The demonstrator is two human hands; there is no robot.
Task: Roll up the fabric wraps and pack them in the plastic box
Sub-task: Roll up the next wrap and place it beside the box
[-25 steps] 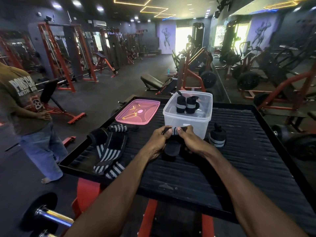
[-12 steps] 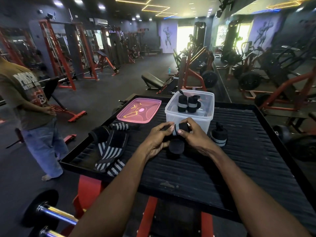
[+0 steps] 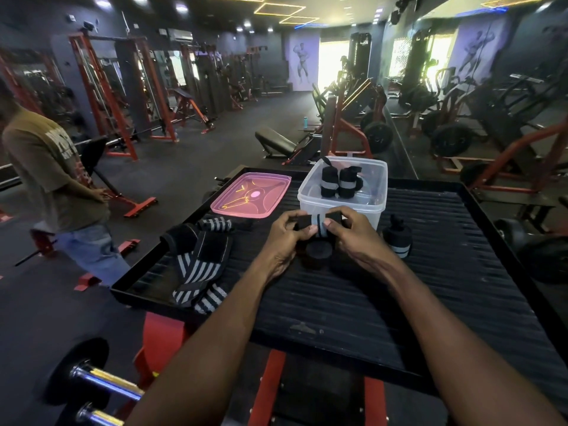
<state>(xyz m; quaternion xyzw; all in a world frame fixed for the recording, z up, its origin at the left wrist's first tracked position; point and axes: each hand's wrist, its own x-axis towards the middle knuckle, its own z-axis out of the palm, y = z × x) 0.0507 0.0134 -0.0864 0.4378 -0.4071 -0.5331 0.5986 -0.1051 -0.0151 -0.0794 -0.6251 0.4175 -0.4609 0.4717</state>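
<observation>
Both hands hold one black wrap with a grey stripe stretched between them, just in front of the clear plastic box. My left hand pinches its left end and my right hand its right end; a rolled black part hangs below. Two rolled wraps stand inside the box. Another rolled wrap stands upright on the tray, right of my hands. Unrolled striped wraps lie in a heap at the tray's left.
The black ribbed tray has raised edges. The pink lid lies left of the box. A person in a brown shirt stands on the floor at left. A barbell end sits at bottom left; gym machines fill the background.
My hands have lifted the wrap slightly and pulled it out wider, so its grey stripe now shows between them. The person at left has turned a little.
</observation>
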